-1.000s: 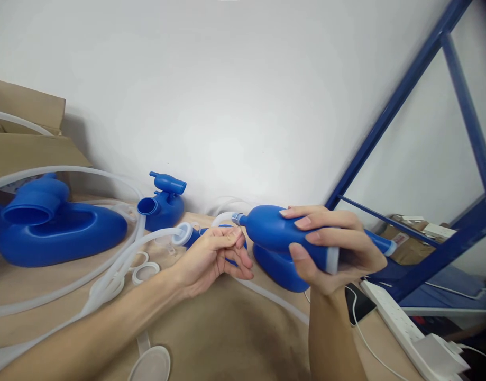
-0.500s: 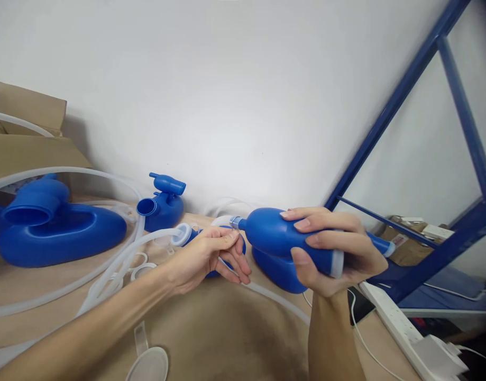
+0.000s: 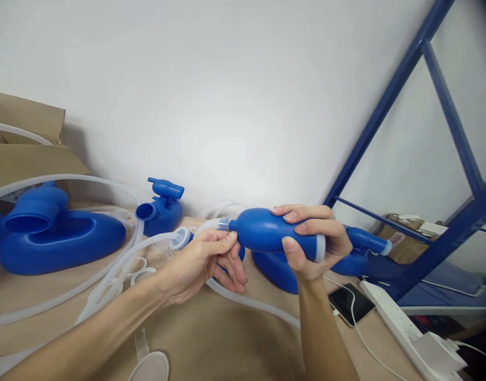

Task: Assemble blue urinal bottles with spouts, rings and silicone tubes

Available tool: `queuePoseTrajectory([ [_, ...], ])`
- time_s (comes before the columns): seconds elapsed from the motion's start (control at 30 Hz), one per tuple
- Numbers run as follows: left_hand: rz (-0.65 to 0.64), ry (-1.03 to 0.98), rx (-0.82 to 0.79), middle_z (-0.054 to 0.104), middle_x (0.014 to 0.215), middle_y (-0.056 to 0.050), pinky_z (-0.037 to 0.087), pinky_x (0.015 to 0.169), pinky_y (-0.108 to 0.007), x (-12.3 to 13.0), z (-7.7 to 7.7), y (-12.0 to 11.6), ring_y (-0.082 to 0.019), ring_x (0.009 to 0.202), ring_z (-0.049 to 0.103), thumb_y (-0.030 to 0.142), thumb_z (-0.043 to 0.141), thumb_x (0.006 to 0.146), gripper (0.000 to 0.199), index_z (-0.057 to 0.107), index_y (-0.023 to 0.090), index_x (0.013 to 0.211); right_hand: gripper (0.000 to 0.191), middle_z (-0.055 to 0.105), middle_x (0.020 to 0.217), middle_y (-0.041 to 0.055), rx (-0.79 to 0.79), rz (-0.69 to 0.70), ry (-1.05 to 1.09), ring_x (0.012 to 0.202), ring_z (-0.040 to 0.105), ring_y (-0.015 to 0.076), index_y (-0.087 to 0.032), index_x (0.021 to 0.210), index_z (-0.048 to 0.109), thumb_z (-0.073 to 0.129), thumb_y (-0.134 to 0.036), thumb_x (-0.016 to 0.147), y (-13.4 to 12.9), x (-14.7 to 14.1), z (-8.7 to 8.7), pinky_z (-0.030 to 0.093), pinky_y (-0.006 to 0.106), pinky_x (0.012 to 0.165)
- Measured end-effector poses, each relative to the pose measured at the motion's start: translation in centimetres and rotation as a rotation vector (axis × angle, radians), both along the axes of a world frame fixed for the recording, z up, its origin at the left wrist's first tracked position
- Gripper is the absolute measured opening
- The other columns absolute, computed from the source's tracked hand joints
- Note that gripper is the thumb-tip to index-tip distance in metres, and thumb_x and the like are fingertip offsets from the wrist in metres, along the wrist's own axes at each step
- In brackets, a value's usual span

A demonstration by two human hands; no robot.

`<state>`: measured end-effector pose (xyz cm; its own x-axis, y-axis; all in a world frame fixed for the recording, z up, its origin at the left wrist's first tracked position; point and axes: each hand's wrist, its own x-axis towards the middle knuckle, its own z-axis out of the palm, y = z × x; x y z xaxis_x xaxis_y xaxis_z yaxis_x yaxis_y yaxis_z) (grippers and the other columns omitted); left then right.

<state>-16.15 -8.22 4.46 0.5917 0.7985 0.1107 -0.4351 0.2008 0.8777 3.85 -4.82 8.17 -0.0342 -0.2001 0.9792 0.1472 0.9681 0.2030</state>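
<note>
My right hand (image 3: 318, 238) grips a blue bulb-shaped plastic funnel (image 3: 262, 227) with a white ring at its wide end. Its narrow neck points left, where a translucent hose (image 3: 209, 226) meets it with a metal hose clamp (image 3: 224, 224) around the joint. Thumb and index finger of my left hand (image 3: 217, 256) are pinched together at the underside of the clamp, its other fingers loosely curled. What lies between those fingertips is mostly hidden. Behind my hands, partly covered, lies a blue bottle (image 3: 274, 272).
On the left stand a large blue bottle (image 3: 60, 248) and an open cardboard box (image 3: 32, 159). A smaller blue bottle (image 3: 163, 214) sits by the wall. A translucent lid (image 3: 151, 368) lies in front. To the right are a phone (image 3: 351, 302), a power strip (image 3: 389, 312) and a blue metal frame (image 3: 385, 121).
My right hand and the blue funnel have shifted left, and the clamp with the hose end has moved slightly left too. My left hand stays pinched near it. More of the phone shows now.
</note>
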Motion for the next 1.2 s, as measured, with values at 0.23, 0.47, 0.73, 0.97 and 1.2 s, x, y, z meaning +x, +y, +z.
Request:
queuePoseTrajectory([
  [0.23, -0.075, 0.003, 0.063, 0.078, 0.071, -0.011, 0.064, 0.059, -0.027, 0.0, 0.2, 0.4, -0.021, 0.063, 0.076, 0.054, 0.080, 0.084, 0.045, 0.062, 0.014, 0.073, 0.018, 0.068, 0.084, 0.0014, -0.095, 0.067, 0.020, 0.076, 0.078, 0.0234, -0.023, 0.091, 0.066, 0.075, -0.013, 0.079, 0.2, 0.3, -0.5, 0.069, 0.042, 0.068],
  [0.47, -0.084, 0.052, 0.132, 0.075, 0.068, -0.009, 0.062, 0.059, -0.023, -0.4, 0.4, 0.6, -0.018, 0.062, 0.074, 0.054, 0.080, 0.083, 0.048, 0.055, 0.016, 0.068, 0.013, 0.066, 0.085, -0.0004, -0.234, 0.171, 0.086, 0.080, 0.077, 0.0232, -0.025, 0.089, 0.066, 0.075, -0.021, 0.081, 0.6, 0.8, -1.2, 0.067, 0.044, 0.075],
  [0.73, -0.075, 0.079, 0.128, 0.078, 0.084, -0.009, 0.062, 0.060, -0.024, -0.2, -0.1, 0.5, -0.019, 0.070, 0.077, 0.059, 0.073, 0.089, 0.046, 0.062, 0.015, 0.081, 0.016, 0.067, 0.085, -0.0008, -0.190, 0.089, 0.098, 0.078, 0.076, 0.0231, -0.024, 0.088, 0.065, 0.075, -0.020, 0.077, 0.3, 1.2, -0.8, 0.066, 0.044, 0.073],
  [0.97, 0.108, 0.218, 0.197, 0.075, 0.084, -0.007, 0.058, 0.060, -0.024, -0.7, 0.8, 0.6, -0.017, 0.068, 0.073, 0.056, 0.071, 0.089, 0.041, 0.067, 0.015, 0.086, 0.016, 0.069, 0.086, 0.0004, -0.190, 0.075, 0.138, 0.078, 0.076, 0.0234, -0.023, 0.089, 0.068, 0.075, -0.016, 0.076, 0.4, 0.8, -0.8, 0.066, 0.046, 0.073],
  [1.2, 0.730, 0.560, 0.658, 0.075, 0.094, -0.007, 0.057, 0.076, -0.032, -3.2, 2.9, 0.4, -0.023, 0.089, 0.072, 0.045, 0.068, 0.089, 0.027, 0.068, 0.018, 0.092, 0.014, 0.069, 0.084, -0.0008, -0.291, 0.141, 0.272, 0.078, 0.074, 0.0216, -0.024, 0.090, 0.071, 0.074, -0.018, 0.077, 0.8, 0.5, -0.6, 0.064, 0.044, 0.077],
])
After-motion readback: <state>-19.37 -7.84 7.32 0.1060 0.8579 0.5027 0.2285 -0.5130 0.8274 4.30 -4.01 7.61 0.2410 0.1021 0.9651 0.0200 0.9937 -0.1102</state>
